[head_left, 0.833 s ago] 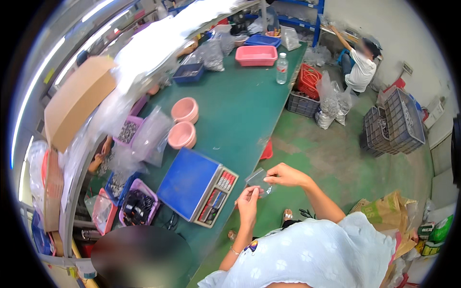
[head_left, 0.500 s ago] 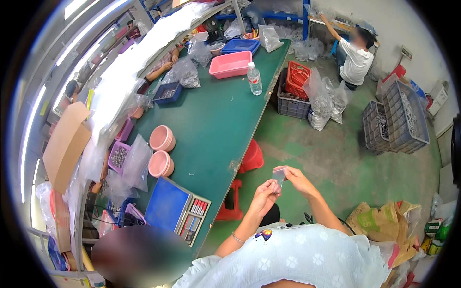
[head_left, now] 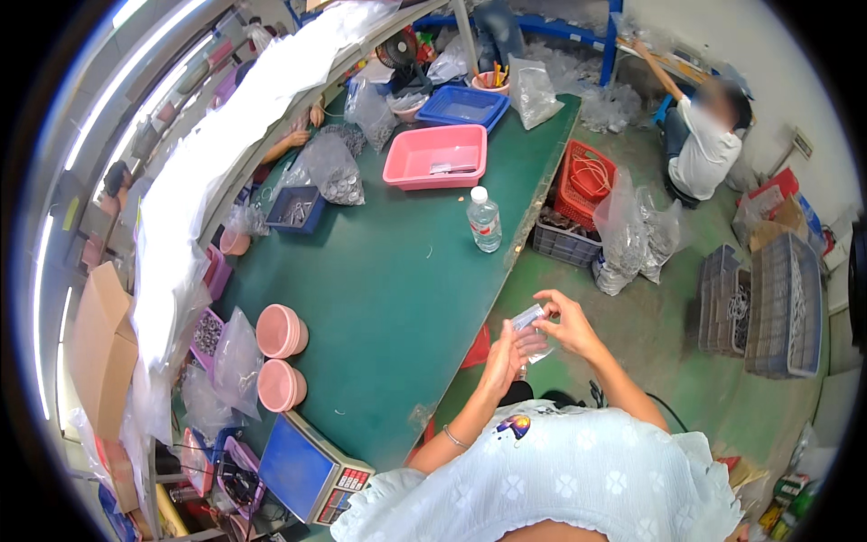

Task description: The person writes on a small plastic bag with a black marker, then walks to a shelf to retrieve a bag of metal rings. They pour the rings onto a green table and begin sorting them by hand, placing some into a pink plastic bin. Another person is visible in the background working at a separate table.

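Observation:
A small clear plastic bag [head_left: 527, 317] is between my two hands, in front of my chest and beyond the table's right edge. My left hand [head_left: 504, 358] holds it from the left, with the fingers lying along its lower part. The thumb and forefinger of my right hand [head_left: 569, 327] pinch its upper right edge, with another finger raised. Whether anything is inside the bag is too small to tell.
The green table [head_left: 388, 271] bears a blue scale [head_left: 307, 465], stacked pink bowls [head_left: 282, 331], a pink tray [head_left: 435, 155], a water bottle [head_left: 484, 222] and filled plastic bags [head_left: 330, 167]. Crates [head_left: 784, 307] stand on the floor at right; a co-worker [head_left: 709, 144] sits at the back.
My view has shifted, so the table shows larger. The right hand's fingers have opened out somewhat at the bag's edge, and the bag is tilted differently between my hands.

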A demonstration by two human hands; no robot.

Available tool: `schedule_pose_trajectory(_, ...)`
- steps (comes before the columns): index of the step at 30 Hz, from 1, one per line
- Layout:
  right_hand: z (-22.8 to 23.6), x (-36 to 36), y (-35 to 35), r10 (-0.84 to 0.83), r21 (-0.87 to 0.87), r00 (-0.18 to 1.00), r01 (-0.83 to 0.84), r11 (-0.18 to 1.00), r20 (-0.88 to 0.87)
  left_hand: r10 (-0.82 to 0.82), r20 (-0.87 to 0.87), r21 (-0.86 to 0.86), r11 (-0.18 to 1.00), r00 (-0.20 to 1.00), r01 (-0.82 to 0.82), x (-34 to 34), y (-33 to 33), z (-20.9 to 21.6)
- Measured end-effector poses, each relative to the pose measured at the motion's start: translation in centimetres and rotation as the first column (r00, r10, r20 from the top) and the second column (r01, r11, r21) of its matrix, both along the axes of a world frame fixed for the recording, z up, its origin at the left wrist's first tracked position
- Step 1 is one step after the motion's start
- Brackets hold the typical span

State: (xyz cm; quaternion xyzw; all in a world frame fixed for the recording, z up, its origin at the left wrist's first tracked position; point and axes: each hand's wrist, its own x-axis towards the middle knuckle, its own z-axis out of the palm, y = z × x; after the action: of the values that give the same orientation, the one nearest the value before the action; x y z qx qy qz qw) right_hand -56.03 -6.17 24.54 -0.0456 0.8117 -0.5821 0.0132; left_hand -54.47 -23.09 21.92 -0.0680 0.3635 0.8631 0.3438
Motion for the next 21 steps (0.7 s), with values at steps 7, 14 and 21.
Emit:
schedule_pose_trajectory(7, -2.9, -15.4, 4.2, 0.250, -0.069, 0.967, -0.246, 0.967, 0.047, 0.267, -0.109, -0.357, 0.889, 0.958, -0.288, -6.9, 1.0, -0.8)
schedule_pose_trajectory(14, -5.7, -42.4, 2.4, 0.106, 0.153, 0.979, -0.078, 0.985, -0.177, 0.638, 0.047, -0.608, 0.628, 0.768, -0.485, -8.2, 2.3, -4.6)
schedule_pose_trajectory(21, -12.5, -54.7, -4.1, 0.501, 0.838, 0.864, -0.238, 0.491, -0.048, 0.890, 0.047, -0.670, 0.365, 0.453, -0.647, -9.3, 6.9, -6.4)
